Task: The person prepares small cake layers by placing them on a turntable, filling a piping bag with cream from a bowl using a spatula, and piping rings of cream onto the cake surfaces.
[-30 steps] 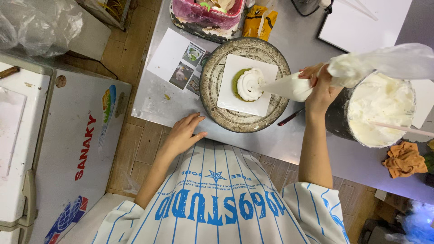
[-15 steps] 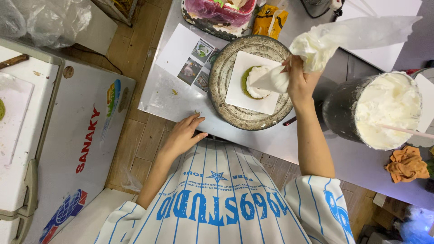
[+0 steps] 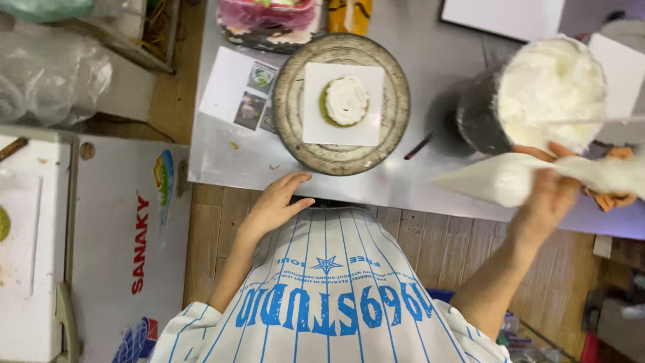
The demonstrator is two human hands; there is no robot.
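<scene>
The right hand is closed around a white piping bag full of cream, its grip wrapped over the middle of the bag, which lies nearly level above the near right part of the grey table with its pointed tip aimed left and its loose upper end trailing off to the right edge of the view. The bag's tip is well apart from the small round cake, which has a green base and a swirled cap of white cream and sits in the middle of a white square board. That board rests on a worn round metal turntable towards the far side of the table. The left hand holds nothing: its fingers are loosely spread and lie on the near edge of the table, just beside the turntable's near rim but not touching it. Just behind the right hand stands a dark bucket heaped with white cream, and a thin light rod crosses its top. A slim dark stick with a red tip lies on the table between the turntable and the bucket. To the left of the turntable lies a white sheet with small photos, partly tucked under the turntable. Behind the turntable a pink decorated cake is cut off by the top edge. An orange cloth shows under the bag at the right.
</scene>
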